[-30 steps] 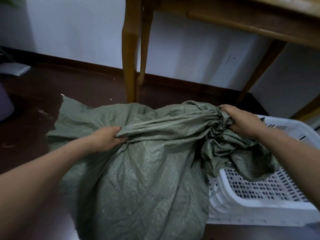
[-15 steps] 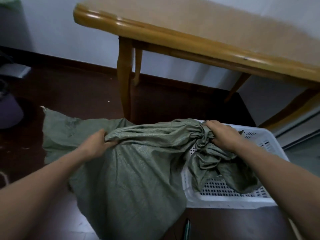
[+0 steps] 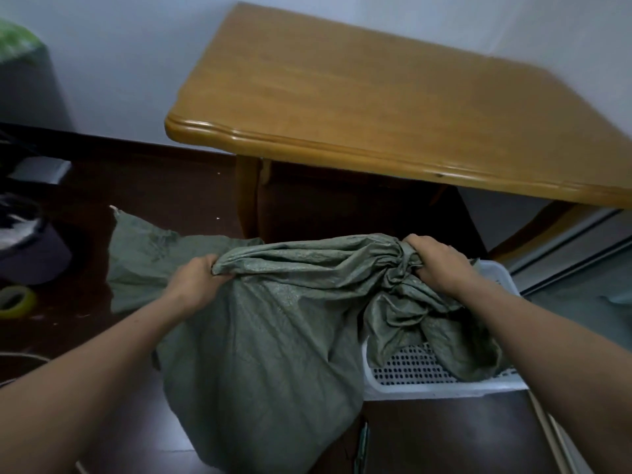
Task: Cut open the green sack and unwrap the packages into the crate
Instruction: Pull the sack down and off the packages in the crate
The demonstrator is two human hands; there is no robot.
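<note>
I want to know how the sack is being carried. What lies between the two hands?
In the head view, a taut gathered ridge of the green sack spans from the left hand to the right hand, which clasps the bunched neck.

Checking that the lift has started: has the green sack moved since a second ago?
Yes. The green sack, gripped by both hands, has risen, its tied end now hanging over the white crate.

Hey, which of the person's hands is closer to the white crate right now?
Right. The right hand grips the sack's bunched neck directly above the white crate; the left hand holds a fold well to the crate's left.
</note>
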